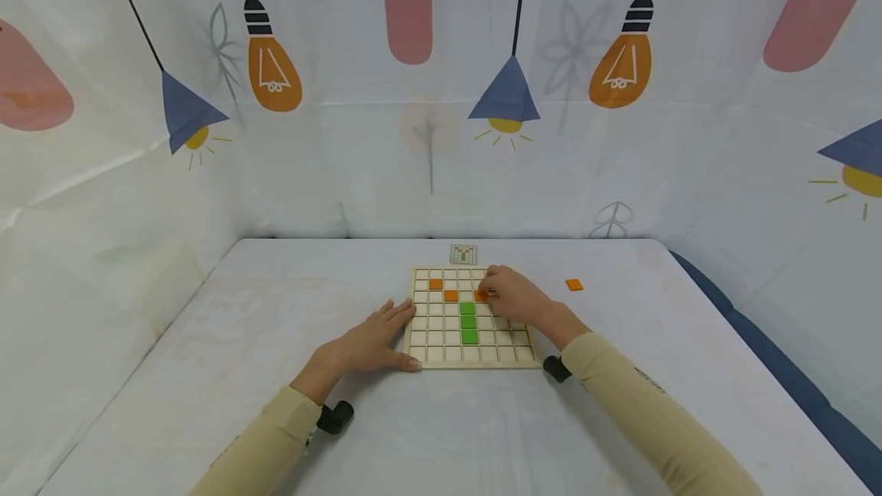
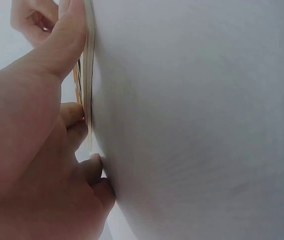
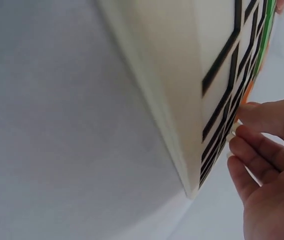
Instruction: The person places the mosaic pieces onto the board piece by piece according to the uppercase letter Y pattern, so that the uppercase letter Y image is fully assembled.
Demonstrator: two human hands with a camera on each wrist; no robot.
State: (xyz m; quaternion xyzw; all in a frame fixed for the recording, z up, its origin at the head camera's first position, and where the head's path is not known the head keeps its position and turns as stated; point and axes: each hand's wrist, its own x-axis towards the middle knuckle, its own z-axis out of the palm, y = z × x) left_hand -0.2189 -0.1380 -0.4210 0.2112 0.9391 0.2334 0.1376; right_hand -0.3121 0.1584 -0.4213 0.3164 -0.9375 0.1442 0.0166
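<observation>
A wooden grid board [image 1: 441,354] lies flat on the white table. Three green square tiles [image 1: 468,322] form a column in its middle, with two orange tiles [image 1: 451,295] set diagonally at upper left. My right hand [image 1: 520,298] reaches over the board's right half and pinches an orange tile [image 1: 480,296] at the grid, its fingertips partly covering it. In the right wrist view the thumb [image 3: 264,117] touches orange at the board's surface. My left hand [image 1: 372,339] rests at the board's left edge, fingers extended along the side and thumb at the front corner.
A loose orange tile [image 1: 574,285] lies on the table right of the board. Behind the board sits a small card [image 1: 464,254] with a printed grid pattern. A patterned white cloth [image 1: 427,151] hangs behind the table's far edge.
</observation>
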